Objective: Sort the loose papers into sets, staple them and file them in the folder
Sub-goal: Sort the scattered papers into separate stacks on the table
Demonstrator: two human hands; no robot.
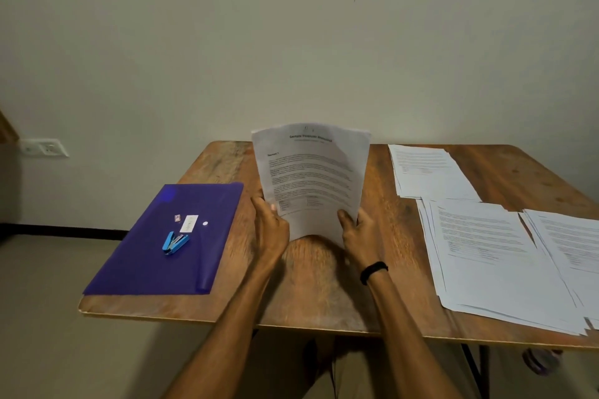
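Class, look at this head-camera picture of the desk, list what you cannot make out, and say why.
Held papers: body text too blurred to read; the front sheet hides how many lie behind.
Rightmost stack: cut off by the head view's right edge.
Label on the folder: too small to read.
Left hand and right hand: fingers hidden behind the papers.

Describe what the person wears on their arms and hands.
Both forearms are uncovered, with no sleeves in view. The right hand has a thin black band round its wrist. The left hand has nothing worn at its wrist.
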